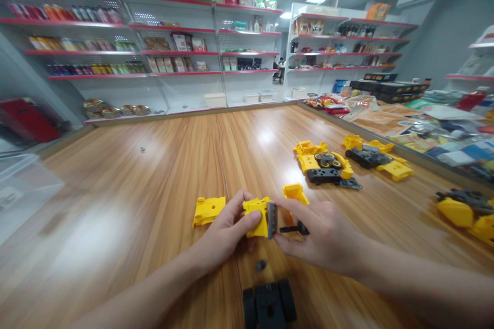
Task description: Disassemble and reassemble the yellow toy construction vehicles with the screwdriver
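Observation:
A yellow plastic toy-vehicle part (263,226) is gripped by my left hand (226,229), thumb on top. My right hand (326,226) pinches a grey ridged piece (272,221) between thumb and fingers, against the yellow part's right side; whether the two are joined I cannot tell. To the left lies a flat yellow plate (206,212) with a hole. Behind my right hand is a yellow scoop-shaped part (295,193), partly hidden. A black piece with a thin rod (302,228) shows by my right fingers. Closer to me are a small grey piece (261,266) and a black wheeled chassis (269,306).
More yellow and black toy parts lie on the wooden table (185,164) at right: one cluster (324,164), another behind it (378,157), a third (459,211) near the edge. A clear plastic bin (27,190) stands left. Packaged goods (386,118) crowd the right; stocked shelves stand behind.

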Tool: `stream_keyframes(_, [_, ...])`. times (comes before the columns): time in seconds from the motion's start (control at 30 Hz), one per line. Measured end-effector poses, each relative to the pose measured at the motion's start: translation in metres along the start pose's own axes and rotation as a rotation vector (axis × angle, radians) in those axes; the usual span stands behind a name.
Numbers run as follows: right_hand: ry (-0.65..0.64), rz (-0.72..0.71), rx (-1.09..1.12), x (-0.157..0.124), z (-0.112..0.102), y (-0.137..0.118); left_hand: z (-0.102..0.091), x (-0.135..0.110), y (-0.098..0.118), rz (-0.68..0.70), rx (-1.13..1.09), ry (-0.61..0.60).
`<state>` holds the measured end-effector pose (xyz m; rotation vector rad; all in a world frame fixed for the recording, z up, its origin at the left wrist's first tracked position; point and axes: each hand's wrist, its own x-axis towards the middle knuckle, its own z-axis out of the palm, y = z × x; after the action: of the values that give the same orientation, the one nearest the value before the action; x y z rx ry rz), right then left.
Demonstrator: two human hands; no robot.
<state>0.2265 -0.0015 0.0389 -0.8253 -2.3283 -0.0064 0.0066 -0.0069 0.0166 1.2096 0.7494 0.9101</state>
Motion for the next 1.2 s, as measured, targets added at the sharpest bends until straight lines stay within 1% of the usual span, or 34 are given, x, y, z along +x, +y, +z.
stream_keyframes(0.13, [0.025,-0.034,0.01,0.0,0.001,0.0,0.0,-0.002,0.003,0.008,0.147,-0.022])
stream_keyframes(0.4, [0.035,-0.066,0.009,-0.004,0.005,0.003,0.002,-0.001,0.005,0.023,0.191,0.007])
stream_keyframes(0.6, [-0.029,-0.025,0.0,-0.002,0.001,0.001,0.004,-0.001,0.006,0.02,0.232,0.033])
stream_keyframes(0.77, [-0.04,-0.035,0.002,0.0,-0.003,-0.001,0.005,-0.002,0.007,0.061,0.244,0.03])
stream_keyframes(1.07, [-0.098,-0.038,0.024,-0.006,0.003,0.0,0.011,-0.004,0.014,0.029,0.369,0.071])
stream_keyframes(1.2, [-0.107,-0.045,0.045,-0.006,0.004,-0.001,0.008,-0.004,0.014,0.055,0.375,0.085])
